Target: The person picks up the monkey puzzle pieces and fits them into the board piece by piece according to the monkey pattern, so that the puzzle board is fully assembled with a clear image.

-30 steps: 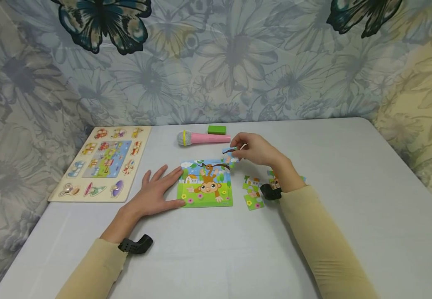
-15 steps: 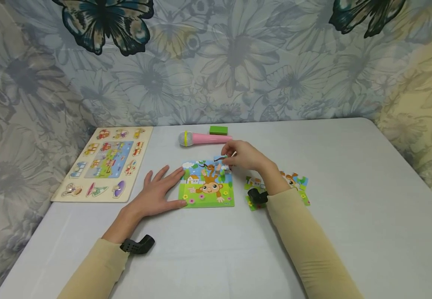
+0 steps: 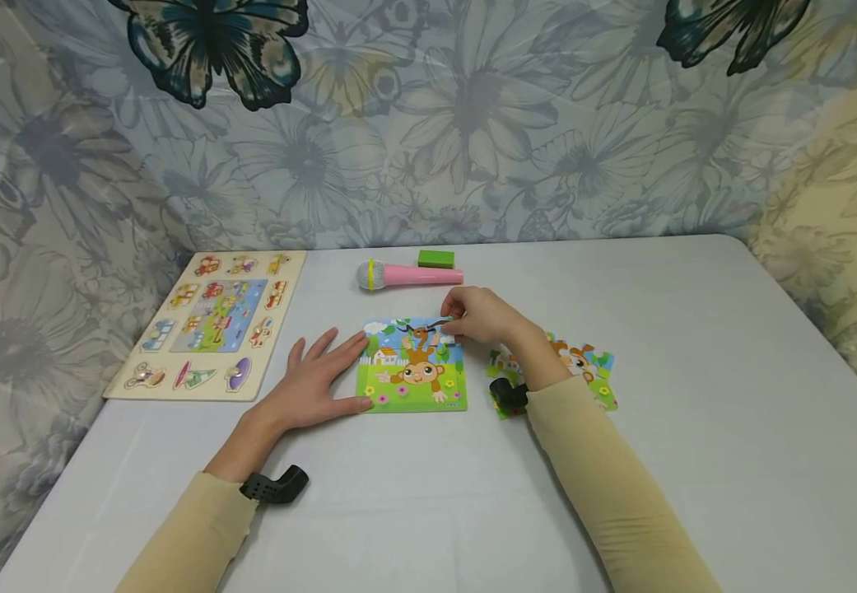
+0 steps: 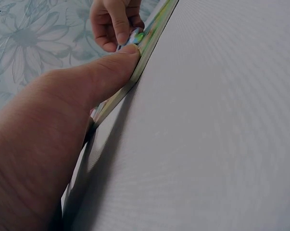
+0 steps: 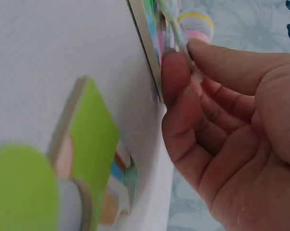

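Bright green and sky blue, the puzzle board [image 3: 411, 397] lies flat on the white table [image 3: 413, 502], and its top-right corner has the puzzle piece [image 5: 176, 28] over it. A second ago that piece hung out past the corner; now it has come in and down, its dark branch meeting the one printed on the picture. To my eye it is about at its spot but not seated, since from the right wrist it leans at an angle to the board.

The right hand [image 3: 482, 317] has it pinched between thumb and index finger, the other fingers curled under, forearm reaching in across the loose pieces [image 3: 600, 383]. The left hand [image 3: 317, 387] hasn't budged: fingers straight and spread, thumb and fingertips resting on the board's left edge, seemingly to steady it.

Beyond lie a pink microphone [image 3: 422, 275] and a green block [image 3: 436, 259]; off left, a wooden peg board [image 3: 191, 395].
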A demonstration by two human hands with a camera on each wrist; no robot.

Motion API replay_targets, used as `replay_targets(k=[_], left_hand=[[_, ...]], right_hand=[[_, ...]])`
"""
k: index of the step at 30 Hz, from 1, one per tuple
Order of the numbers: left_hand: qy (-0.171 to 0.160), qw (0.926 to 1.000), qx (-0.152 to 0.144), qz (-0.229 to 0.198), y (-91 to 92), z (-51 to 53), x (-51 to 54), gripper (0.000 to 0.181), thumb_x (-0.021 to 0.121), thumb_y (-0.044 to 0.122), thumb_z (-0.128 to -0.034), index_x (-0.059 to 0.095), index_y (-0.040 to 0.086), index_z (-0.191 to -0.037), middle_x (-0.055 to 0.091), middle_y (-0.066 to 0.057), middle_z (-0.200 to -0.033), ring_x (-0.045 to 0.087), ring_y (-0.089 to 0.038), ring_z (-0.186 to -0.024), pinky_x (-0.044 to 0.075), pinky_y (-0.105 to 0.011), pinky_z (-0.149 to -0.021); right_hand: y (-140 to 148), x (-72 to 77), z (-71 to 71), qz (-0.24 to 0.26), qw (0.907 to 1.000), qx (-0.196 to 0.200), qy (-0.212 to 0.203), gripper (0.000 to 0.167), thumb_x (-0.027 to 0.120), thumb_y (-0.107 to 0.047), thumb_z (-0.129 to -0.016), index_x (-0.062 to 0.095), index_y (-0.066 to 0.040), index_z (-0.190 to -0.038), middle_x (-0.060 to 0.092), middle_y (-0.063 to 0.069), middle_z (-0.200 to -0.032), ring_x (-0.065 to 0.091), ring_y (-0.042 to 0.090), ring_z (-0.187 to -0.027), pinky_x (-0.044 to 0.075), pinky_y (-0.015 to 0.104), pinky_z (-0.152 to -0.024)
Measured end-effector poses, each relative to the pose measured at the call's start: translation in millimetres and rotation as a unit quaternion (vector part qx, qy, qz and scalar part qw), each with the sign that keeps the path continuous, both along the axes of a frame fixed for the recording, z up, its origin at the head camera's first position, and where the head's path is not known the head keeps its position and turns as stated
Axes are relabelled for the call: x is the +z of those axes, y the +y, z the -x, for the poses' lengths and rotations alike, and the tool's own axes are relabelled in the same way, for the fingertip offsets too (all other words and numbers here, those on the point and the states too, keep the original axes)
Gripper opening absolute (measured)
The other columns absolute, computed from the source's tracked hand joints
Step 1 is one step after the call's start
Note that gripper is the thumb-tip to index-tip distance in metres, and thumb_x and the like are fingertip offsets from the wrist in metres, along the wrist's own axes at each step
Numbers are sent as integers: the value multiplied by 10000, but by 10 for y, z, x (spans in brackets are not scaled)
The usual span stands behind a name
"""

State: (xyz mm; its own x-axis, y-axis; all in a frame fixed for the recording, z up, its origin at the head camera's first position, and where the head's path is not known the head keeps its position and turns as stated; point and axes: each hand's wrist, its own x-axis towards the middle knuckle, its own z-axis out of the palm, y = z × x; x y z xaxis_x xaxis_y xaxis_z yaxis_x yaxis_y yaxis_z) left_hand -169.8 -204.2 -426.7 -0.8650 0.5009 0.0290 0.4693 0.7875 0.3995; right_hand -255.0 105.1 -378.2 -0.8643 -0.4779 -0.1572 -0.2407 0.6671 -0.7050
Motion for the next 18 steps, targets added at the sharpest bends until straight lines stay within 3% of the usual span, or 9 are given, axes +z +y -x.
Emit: replay_targets(k=[7,18], left_hand=[[20,10000,-10,-62,6,-9,-1,936,680,619,-861,326,168,-1601,255,52,-1652,87,-335,-1527,-55,-689,-1113],[-13,10000,-5,-10,14,-6,19,933,682,608,-864,325,160,-1601,258,41,-1652,85,-350,-1525,-57,-688,-1115]], right_hand=[[-51,8,-20,-243,9996,-41,156,175,723,-126,-934,607,-14,-1001,626,66,-733,593,171,-632,439,323,-710],[-138,28,-25,-746,9968,-78,268,233,721,-182,-955,627,-1,-1068,614,86,-865,568,195,-732,461,347,-741]])
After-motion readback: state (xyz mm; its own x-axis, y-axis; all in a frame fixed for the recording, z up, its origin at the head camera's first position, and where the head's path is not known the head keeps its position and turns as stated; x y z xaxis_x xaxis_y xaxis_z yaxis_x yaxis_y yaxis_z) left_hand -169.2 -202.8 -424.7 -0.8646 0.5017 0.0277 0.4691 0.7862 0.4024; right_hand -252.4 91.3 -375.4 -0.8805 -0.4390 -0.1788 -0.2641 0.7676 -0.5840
